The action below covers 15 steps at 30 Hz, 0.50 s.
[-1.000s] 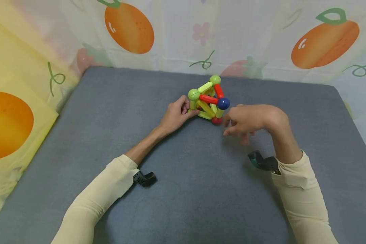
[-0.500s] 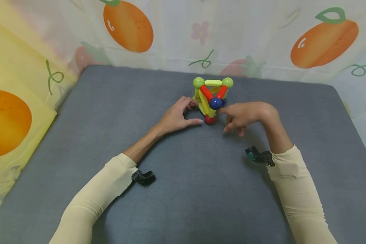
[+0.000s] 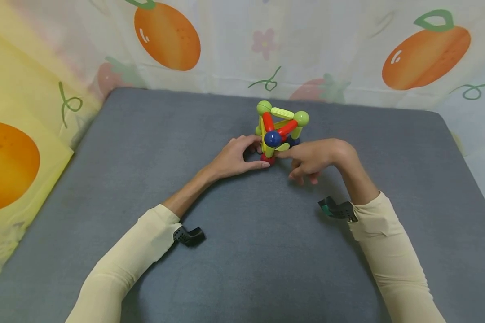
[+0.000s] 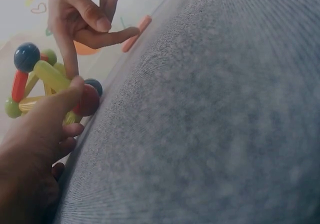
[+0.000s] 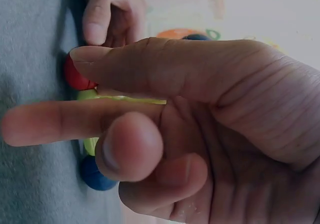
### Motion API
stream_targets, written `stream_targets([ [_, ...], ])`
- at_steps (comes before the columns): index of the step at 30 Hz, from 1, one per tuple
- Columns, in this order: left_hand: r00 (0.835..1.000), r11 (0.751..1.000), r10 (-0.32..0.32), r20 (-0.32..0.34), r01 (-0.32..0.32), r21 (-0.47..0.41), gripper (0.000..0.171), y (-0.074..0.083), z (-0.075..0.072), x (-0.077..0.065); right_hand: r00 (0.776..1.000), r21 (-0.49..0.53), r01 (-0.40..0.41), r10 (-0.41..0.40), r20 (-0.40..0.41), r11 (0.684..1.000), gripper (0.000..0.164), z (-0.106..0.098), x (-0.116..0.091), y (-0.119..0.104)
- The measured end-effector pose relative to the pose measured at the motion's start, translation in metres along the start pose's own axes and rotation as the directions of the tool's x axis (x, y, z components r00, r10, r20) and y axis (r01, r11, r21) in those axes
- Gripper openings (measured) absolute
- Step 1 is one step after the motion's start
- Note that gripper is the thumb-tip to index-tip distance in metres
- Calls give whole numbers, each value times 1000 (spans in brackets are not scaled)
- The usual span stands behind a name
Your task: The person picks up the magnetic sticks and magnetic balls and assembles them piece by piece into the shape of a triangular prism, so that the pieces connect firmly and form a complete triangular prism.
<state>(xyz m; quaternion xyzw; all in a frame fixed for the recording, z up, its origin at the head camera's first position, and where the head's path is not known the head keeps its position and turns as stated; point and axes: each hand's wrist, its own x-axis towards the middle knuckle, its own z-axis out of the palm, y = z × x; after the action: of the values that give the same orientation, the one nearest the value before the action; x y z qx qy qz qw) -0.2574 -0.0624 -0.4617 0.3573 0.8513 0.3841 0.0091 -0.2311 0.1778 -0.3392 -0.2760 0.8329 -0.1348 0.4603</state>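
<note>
A frame of magnetic sticks and balls (image 3: 282,125) stands on the grey table, with green balls at its top back and a blue ball (image 3: 272,138) at its top front. Red and yellow-green sticks join the balls; a red ball (image 3: 267,159) sits low at the front. My left hand (image 3: 237,156) is at the frame's left side, its fingers touching it and its thumb beside the red ball. On the other side, my right hand (image 3: 313,157) points with a straight index finger touching the frame near the red ball. Its other fingers hang loosely bent.
The grey table (image 3: 242,251) runs back to a fruit-print curtain (image 3: 234,45). A yellow printed cloth (image 3: 20,80) hangs at the left. Black wrist cameras (image 3: 190,236) sit at both sleeves. An orange-red strip (image 4: 137,33) shows in the left wrist view; I cannot tell what it is.
The frame has turned, its front blue ball and red ball swinging left. The right hand has moved left with it. The left thumb has come away from the frame's left side.
</note>
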Motion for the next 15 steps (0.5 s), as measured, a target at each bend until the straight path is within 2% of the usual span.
stream_targets([
  [4,1000,1000,7,-6,-7,5,55,0,0,-1,1000,-6,9,-9,14,1000,81,3,4,-4],
  [8,1000,1000,17,-8,-16,19,48,-1,-1,-2,1000,14,9,-9,20,1000,86,4,5,-7],
  [11,1000,1000,8,-6,-8,9,44,-2,-1,-2,1000,26,22,-22,2,999,72,0,-6,-5],
  [15,1000,1000,7,3,-7,-23,42,-2,-2,-1,997,38,5,-2,-74,999,33,-6,-37,3],
])
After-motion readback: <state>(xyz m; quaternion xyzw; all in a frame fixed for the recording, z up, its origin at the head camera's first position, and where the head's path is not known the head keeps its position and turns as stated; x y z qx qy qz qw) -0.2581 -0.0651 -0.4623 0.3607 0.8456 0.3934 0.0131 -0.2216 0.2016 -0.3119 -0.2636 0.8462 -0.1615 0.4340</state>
